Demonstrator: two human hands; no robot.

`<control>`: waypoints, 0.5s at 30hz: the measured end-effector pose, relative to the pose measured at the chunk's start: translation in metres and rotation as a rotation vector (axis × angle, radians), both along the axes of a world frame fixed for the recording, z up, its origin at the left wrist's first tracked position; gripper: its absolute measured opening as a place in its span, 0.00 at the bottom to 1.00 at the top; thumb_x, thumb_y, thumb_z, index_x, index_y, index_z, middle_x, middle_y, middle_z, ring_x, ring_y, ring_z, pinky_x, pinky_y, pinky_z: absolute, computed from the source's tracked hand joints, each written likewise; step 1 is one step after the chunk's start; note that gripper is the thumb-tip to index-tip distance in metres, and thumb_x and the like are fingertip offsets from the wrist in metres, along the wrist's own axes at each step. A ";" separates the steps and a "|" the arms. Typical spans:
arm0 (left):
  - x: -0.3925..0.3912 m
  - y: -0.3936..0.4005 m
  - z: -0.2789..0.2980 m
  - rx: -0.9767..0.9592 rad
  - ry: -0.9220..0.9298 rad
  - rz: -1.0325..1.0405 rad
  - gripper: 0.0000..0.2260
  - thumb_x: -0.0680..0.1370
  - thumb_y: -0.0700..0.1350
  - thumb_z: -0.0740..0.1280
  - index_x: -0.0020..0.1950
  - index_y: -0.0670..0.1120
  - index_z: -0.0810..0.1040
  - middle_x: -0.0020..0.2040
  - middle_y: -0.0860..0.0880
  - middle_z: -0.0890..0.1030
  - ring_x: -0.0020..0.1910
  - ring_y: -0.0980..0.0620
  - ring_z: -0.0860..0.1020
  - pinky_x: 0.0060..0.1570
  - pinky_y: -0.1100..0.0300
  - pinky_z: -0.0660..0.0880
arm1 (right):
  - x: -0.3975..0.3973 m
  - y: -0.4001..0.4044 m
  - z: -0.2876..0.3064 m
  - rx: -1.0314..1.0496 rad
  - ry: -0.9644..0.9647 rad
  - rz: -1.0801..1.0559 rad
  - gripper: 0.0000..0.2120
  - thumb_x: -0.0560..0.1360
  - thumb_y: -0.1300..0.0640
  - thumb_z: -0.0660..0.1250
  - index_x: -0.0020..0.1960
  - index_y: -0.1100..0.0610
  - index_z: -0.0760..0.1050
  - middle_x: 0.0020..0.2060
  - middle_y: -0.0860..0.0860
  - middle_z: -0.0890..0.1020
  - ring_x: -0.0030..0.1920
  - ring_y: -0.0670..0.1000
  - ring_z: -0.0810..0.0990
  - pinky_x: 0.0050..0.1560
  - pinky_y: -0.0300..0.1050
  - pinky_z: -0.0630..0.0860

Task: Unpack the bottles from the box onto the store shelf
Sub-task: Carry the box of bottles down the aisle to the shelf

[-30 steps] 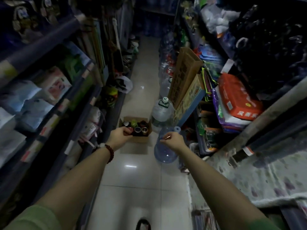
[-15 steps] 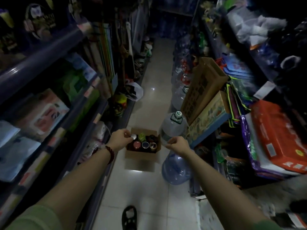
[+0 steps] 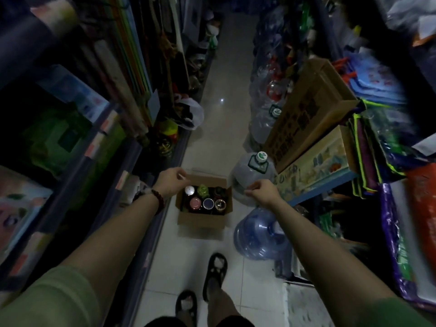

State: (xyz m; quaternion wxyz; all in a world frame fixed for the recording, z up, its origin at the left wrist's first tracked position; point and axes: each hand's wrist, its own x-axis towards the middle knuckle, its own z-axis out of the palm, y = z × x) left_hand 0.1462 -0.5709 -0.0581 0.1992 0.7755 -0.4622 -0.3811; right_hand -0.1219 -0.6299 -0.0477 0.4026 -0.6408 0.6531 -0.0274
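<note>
Both hands [image 3: 170, 182] curled above box [image 3: 202, 218].

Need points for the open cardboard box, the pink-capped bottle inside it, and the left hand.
cardboard box [image 3: 200, 220], head view, on its front outer wall.
pink-capped bottle [image 3: 195, 202], head view, on the cap top.
left hand [image 3: 170, 184], head view, on the back of the hand.

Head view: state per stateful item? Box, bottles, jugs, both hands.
cardboard box: open, upright on the floor
bottles: six tops showing, upright in the box, none out yet
capped water jug: upright, cap on
blue water jug: lying on its side
left hand: loosely curled above the box's left edge, holding nothing
right hand: loosely curled right of the box, holding nothing
</note>
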 end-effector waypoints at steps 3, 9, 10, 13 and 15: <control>0.006 -0.026 -0.009 -0.005 0.006 0.030 0.12 0.73 0.46 0.71 0.54 0.43 0.80 0.51 0.44 0.81 0.48 0.51 0.77 0.46 0.62 0.70 | 0.011 -0.032 -0.012 0.016 -0.007 0.011 0.11 0.73 0.55 0.72 0.51 0.63 0.82 0.44 0.55 0.81 0.48 0.52 0.78 0.48 0.42 0.71; 0.020 -0.064 -0.054 0.035 0.042 0.073 0.13 0.73 0.47 0.72 0.55 0.43 0.79 0.48 0.46 0.79 0.47 0.51 0.76 0.47 0.63 0.69 | 0.030 -0.068 -0.067 0.068 -0.005 -0.017 0.12 0.73 0.55 0.72 0.51 0.63 0.81 0.42 0.54 0.79 0.47 0.53 0.77 0.46 0.41 0.70; 0.023 -0.070 -0.067 0.040 0.054 0.081 0.13 0.73 0.47 0.72 0.55 0.43 0.79 0.48 0.46 0.79 0.47 0.51 0.76 0.47 0.63 0.69 | 0.033 -0.071 -0.083 0.076 -0.015 -0.026 0.11 0.72 0.55 0.73 0.51 0.62 0.81 0.41 0.53 0.79 0.46 0.52 0.77 0.46 0.41 0.70; 0.032 -0.082 -0.120 0.066 0.074 0.094 0.12 0.73 0.45 0.71 0.54 0.43 0.79 0.50 0.45 0.80 0.48 0.51 0.76 0.47 0.63 0.68 | 0.040 -0.078 -0.142 0.085 -0.028 -0.057 0.09 0.73 0.57 0.71 0.49 0.61 0.81 0.41 0.54 0.80 0.45 0.51 0.76 0.44 0.38 0.67; 0.037 -0.089 -0.159 0.062 0.087 0.096 0.11 0.73 0.44 0.71 0.54 0.42 0.79 0.49 0.44 0.81 0.49 0.49 0.77 0.48 0.63 0.70 | 0.044 -0.084 -0.183 0.091 -0.035 -0.091 0.11 0.73 0.57 0.71 0.52 0.63 0.80 0.45 0.57 0.83 0.47 0.54 0.78 0.45 0.40 0.69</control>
